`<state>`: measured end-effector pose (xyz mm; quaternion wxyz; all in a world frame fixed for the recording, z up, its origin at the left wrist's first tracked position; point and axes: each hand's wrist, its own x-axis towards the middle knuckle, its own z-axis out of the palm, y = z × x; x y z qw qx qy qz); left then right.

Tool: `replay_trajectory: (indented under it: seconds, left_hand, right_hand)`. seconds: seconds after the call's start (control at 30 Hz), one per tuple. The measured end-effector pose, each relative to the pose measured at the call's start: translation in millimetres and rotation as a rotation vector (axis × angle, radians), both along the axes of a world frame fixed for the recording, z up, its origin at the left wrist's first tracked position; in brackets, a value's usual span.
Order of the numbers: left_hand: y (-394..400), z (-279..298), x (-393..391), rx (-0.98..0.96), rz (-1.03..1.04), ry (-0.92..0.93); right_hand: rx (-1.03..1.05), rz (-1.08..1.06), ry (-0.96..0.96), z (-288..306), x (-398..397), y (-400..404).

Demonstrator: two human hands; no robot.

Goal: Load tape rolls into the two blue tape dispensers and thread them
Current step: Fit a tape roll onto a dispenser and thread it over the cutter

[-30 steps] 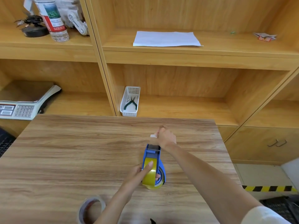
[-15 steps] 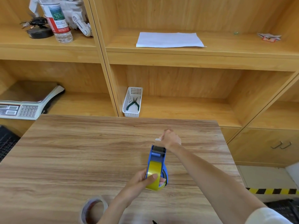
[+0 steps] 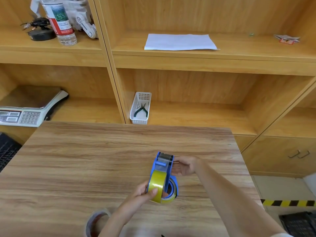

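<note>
A blue tape dispenser (image 3: 163,165) stands on the wooden table (image 3: 85,159) with a yellow tape roll (image 3: 158,183) seated in it. My left hand (image 3: 145,192) grips the near end, thumb pressed on the yellow roll. My right hand (image 3: 185,165) holds the right side of the dispenser's head, fingers curled against it just behind the cutter. A second roll of clear tape (image 3: 96,219) lies flat at the table's near edge, partly hidden by my left forearm. Only one dispenser is in view.
Wooden shelves rise behind the table. A white basket (image 3: 139,117) holding green pliers sits on the low shelf, a scale (image 3: 29,110) stands to the left, and a paper sheet (image 3: 179,42) and a water bottle (image 3: 59,23) are higher up. Black-yellow floor tape (image 3: 287,202) lies at right.
My right hand has drawn back from beyond the dispenser's front end to its right side. The dispenser has shifted slightly nearer and rightward. My left hand stays on the roll.
</note>
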<state>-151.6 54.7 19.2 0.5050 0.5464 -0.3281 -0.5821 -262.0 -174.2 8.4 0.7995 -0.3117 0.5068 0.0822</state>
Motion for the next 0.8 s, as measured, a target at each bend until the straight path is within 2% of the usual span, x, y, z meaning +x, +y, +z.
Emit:
replay_trajectory:
  seconds: [0.2,0.33,0.47,0.63,0.8]
  left_hand:
    - [-4,-4,15,0.025,-0.011,-0.003]
    - [-12,-4,21,0.064,0.023,0.03]
    - [-22,-2,27,0.118,0.11,0.162]
    - [-39,-8,32,0.276,0.343,0.189]
    - [-52,-9,31,0.282,0.443,0.299]
  right_hand:
    - [0.067,-0.035,-0.078,-5,-3,-2]
    - [-0.05,-0.078,-0.155,-7,7,-2]
    - [-0.138,-0.083,-0.179,-8,14,2]
    - [-0.134,-0.142,-0.203,-9,20,11]
    - [-0.341,0.008,-0.249,-7,30,18]
